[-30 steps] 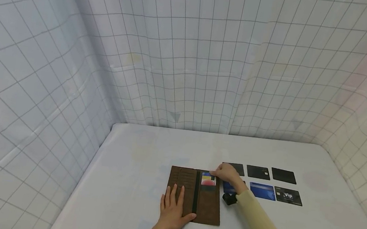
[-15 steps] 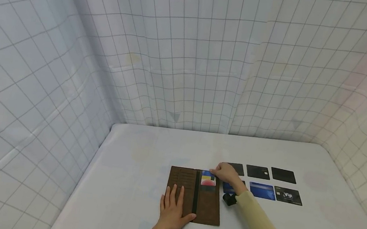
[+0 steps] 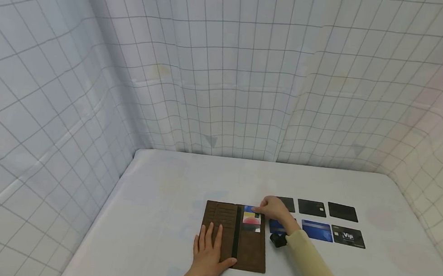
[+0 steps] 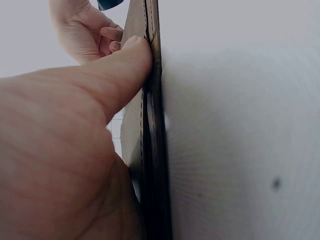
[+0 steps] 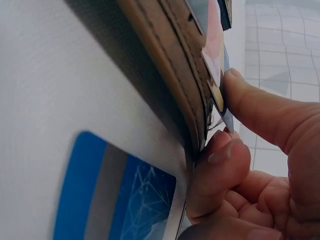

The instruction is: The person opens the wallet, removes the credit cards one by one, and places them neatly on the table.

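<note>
An open brown long wallet (image 3: 249, 255) lies flat, its left half lined with card slots and a black strip down its fold. My left hand (image 3: 206, 257) rests on the left half, fingers spread, thumb reaching across the strip at the near edge. On the right half several cards overlap in a stack, including a red-and-yellow one (image 3: 251, 220) and a blue card (image 3: 248, 208) topmost. My right hand (image 3: 273, 207) pinches the blue card at its top right corner. In the right wrist view, thumb and index finger (image 5: 220, 185) hold a thin card edge beside the wallet's stitched rim.
Right of the wallet, loose cards lie in two rows: black ones (image 3: 311, 207) behind, blue ones (image 3: 317, 230) and a black VIP card (image 3: 347, 236) in front. The white table (image 3: 154, 221) ends at a gridded white curtain (image 3: 227, 88).
The lowest card of the stack shows further down the wallet's right half, with a pale lower edge now visible. My right fingertips have shifted slightly left and down; the left hand stays put.
</note>
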A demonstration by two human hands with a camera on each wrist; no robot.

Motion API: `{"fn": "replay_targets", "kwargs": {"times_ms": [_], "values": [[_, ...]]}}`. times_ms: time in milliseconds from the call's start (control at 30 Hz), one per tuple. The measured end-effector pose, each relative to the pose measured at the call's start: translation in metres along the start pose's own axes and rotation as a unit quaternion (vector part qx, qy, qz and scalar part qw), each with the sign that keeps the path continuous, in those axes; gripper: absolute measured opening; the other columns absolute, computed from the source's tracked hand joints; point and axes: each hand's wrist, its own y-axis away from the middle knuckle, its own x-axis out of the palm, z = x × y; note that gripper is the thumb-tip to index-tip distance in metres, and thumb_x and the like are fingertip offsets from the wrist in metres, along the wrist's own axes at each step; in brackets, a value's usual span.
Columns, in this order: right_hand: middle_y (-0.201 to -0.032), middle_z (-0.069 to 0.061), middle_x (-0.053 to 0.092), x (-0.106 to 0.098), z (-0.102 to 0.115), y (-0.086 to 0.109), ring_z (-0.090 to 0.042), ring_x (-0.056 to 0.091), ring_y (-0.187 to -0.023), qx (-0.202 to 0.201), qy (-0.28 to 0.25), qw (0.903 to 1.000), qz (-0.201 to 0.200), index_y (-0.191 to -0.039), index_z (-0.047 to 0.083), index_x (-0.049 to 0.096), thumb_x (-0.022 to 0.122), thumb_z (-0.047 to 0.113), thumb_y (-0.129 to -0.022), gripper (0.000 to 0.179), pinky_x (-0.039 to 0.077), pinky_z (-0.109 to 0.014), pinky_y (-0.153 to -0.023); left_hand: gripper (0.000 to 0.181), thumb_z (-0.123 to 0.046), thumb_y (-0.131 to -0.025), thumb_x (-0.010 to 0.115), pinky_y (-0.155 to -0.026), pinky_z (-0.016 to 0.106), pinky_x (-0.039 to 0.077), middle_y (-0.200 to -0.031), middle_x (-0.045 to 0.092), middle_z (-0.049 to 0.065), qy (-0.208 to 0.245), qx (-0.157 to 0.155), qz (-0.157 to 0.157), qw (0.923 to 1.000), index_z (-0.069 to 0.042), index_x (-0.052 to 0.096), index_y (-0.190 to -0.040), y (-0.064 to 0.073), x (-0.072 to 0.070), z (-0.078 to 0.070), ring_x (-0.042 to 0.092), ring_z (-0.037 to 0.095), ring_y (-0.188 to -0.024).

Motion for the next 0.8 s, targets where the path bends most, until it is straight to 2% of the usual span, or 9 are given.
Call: {"fn": "replay_targets", "kwargs": {"times_ms": [400, 533, 800], "values": [[-0.072, -0.004, 0.052, 0.0002, 0.0012, 0.0006, -0.017, 0.047, -0.06, 0.007, -0.033, 0.9994, -0.007, -0.076, 0.005, 0.057, 0.072, 0.025, -0.084, 0.026, 0.038, -0.028, -0.053, 0.096, -0.054, -0.083, 0.064, -0.102, 0.064, -0.002, -0.151, 0.005, 0.029, 0.012, 0.004, -0.003, 0.9999, 0.002, 0.019, -0.148, 0.0008, -0.0008, -0.0015, -0.004, 0.048, -0.136], [-0.074, -0.004, 0.053, -0.0003, 0.0034, 0.001, -0.018, 0.049, -0.062, 0.017, -0.036, 0.9991, -0.015, -0.08, 0.004, 0.058, 0.071, 0.025, -0.086, 0.025, 0.039, -0.029, -0.054, 0.096, -0.055, -0.083, 0.062, -0.102, 0.063, -0.003, -0.152, 0.005, 0.028, 0.009, -0.001, -0.002, 1.0, 0.001, 0.019, -0.149, -0.0004, 0.0016, 0.0006, -0.005, 0.046, -0.137], [-0.082, -0.008, 0.056, 0.0009, 0.0027, 0.0, -0.02, 0.051, -0.067, 0.016, -0.037, 0.9986, -0.033, -0.091, -0.002, 0.06, 0.068, 0.026, -0.088, 0.029, 0.042, -0.032, -0.06, 0.098, -0.056, -0.083, 0.063, -0.103, 0.064, -0.001, -0.152, 0.005, 0.028, 0.003, -0.008, 0.009, 0.9999, 0.001, 0.019, -0.149, 0.0025, -0.0037, -0.003, -0.004, 0.046, -0.137]]}}
